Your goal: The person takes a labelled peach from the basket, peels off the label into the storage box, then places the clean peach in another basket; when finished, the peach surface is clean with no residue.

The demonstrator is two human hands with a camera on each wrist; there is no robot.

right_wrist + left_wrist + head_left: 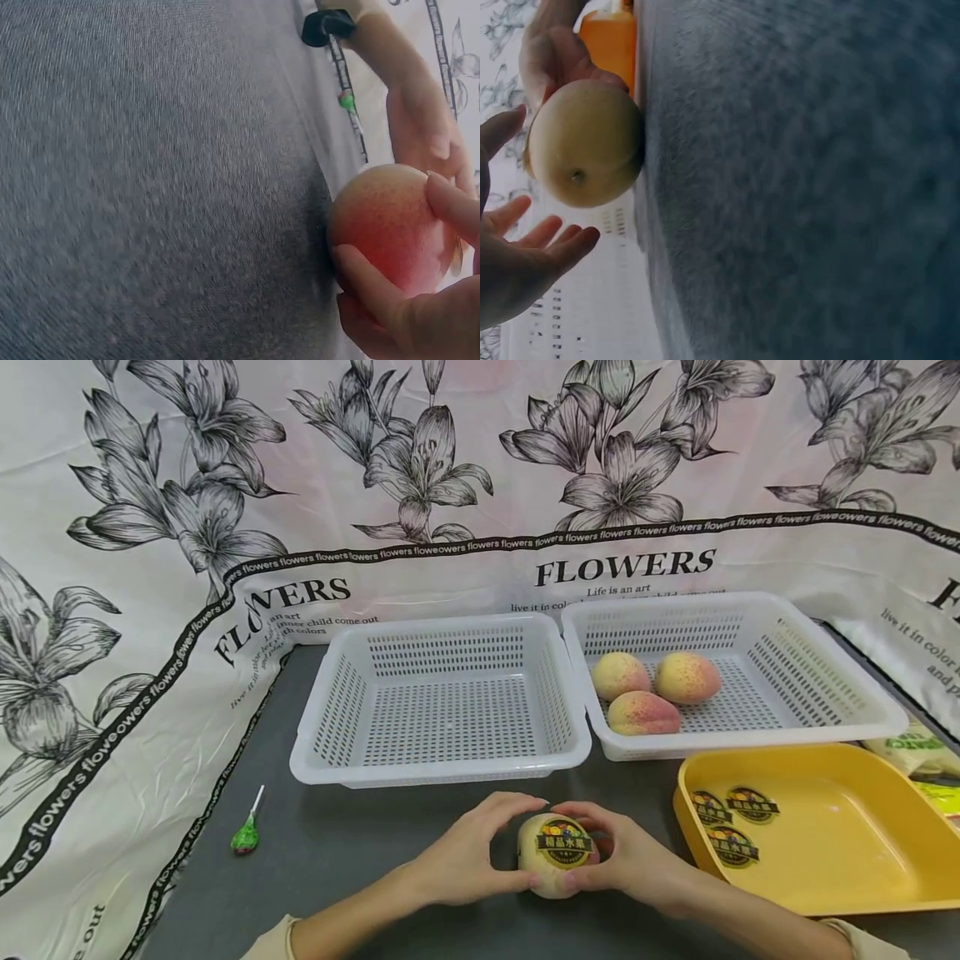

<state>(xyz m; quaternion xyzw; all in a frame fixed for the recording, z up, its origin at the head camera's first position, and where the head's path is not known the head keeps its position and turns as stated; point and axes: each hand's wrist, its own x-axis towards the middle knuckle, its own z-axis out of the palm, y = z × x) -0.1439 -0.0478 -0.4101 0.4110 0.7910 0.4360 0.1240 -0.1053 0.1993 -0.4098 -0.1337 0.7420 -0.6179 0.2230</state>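
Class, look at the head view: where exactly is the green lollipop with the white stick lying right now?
The green lollipop with the white stick lies on the dark grey table, on the person's left, near the flower-printed cloth and below the empty white basket.

Three peaches (651, 692) in right basket (825, 710), beside left basket (337, 727)

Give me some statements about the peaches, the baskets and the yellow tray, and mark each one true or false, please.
1. Both hands, left hand and right hand, hold the stickered peach. True.
2. The left basket contains three peaches. False: it contains nothing; the three peaches lie in the right basket.
3. Three round stickers lie in the yellow tray. True.
4. The lollipop lies inside the yellow tray. False: it lies on the grey table, left of the hands.
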